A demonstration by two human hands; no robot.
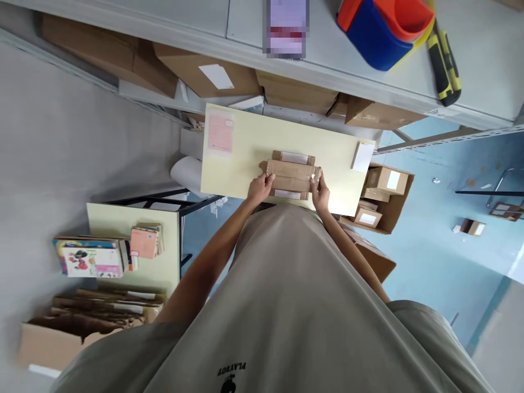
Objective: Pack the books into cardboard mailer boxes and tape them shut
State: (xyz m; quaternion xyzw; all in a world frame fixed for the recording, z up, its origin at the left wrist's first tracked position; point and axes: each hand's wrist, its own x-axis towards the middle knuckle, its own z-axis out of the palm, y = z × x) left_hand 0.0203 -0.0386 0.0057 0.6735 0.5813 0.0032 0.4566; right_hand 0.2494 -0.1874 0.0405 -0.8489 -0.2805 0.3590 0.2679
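My left hand [261, 188] grips the left end of a small brown cardboard box [291, 176], its thumb on the top face. On the right end of the same box my right hand [321, 192] is closed, thumb on top and fingers at the edge. Clear tape shines on the box. Beneath it, partly hidden, another cardboard piece [311, 160] with white labels sticks out at the far and near sides. Both are over a pale yellow tabletop [245, 142]. Whether the upper box touches the lower piece, I cannot tell.
A pink sheet [221, 132] lies at the table's left, a white pad [363, 156] at its right. Above are a grey shelf [172, 16], a tape dispenser [379, 38] and a utility knife [444, 71]. Books [92, 257] stand left; an open carton [403, 202] holds boxes at right.
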